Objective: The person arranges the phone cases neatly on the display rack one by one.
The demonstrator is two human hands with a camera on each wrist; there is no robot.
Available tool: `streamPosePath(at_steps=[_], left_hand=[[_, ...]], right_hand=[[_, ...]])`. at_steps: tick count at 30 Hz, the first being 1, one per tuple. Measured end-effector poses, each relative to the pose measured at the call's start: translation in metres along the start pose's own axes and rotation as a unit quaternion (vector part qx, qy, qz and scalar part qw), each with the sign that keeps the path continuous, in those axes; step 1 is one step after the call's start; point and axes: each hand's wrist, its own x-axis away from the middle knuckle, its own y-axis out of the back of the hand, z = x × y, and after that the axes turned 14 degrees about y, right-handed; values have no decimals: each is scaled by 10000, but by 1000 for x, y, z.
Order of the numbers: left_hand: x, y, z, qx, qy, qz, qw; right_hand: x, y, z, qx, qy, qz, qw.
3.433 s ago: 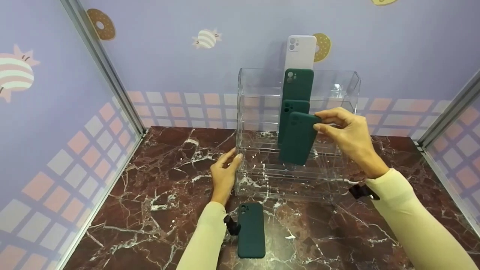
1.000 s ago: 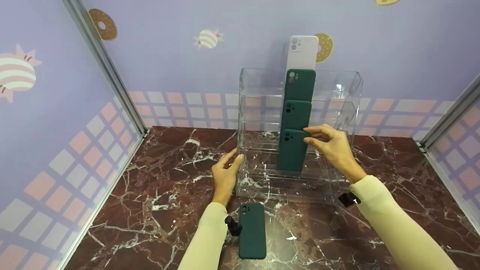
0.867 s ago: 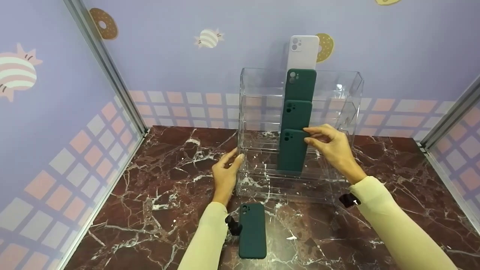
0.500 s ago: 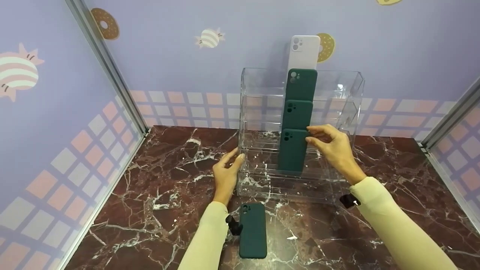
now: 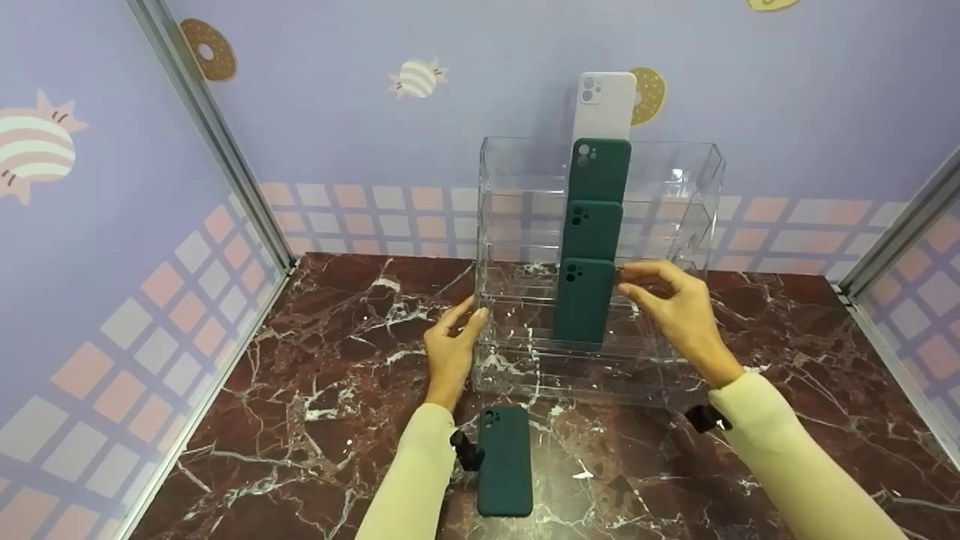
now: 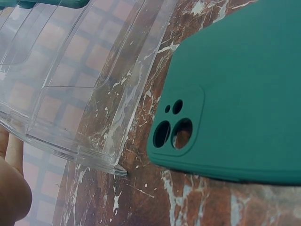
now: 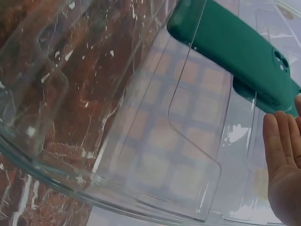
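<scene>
A clear tiered display stand (image 5: 517,319) rises on the tabletop, with phone cases standing in its tiers. A white phone case (image 5: 606,112) is at the top back. Below it come an upper green phone case (image 5: 604,174), a middle green phone case (image 5: 596,232) and a front green phone case (image 5: 587,307). My right hand (image 5: 675,311) is just right of the front case, thumb and fingers near its edge, holding nothing. My left hand (image 5: 451,352) rests against the stand's left side. Another green phone case (image 5: 505,465) lies flat on the tabletop beside my left forearm, camera cutouts showing.
The dark red marbled tabletop (image 5: 315,450) ends at a patterned purple back wall (image 5: 322,135). Side panels with metal corner posts (image 5: 202,120) flank it left and right. A small black wrist camera (image 5: 466,452) sits by the left sleeve, overlapping the loose case's edge.
My right hand brought the front green case down into the stand's lower tier, then let go and drew slightly to the right. My left hand has stayed on the stand's side.
</scene>
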Motion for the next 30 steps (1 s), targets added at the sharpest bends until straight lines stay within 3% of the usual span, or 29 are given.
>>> streamPosePath(at_steps=[9,15,22,30], left_hand=[[0,-1,-1,68,36,-41,10000],[0,-2,-1,76,2,-77,9999],[20,-5,-33,98,-50,-87,9999],[19,-4,-31,132,34,-25,9999]], right_hand=[[29,-13,10,-169,143,227,9995],[49,-26,13,-363,26,467,9982],[72,-45,15,-530,-114,883,9946],[95,-65,13,-627,-322,1375,9880]])
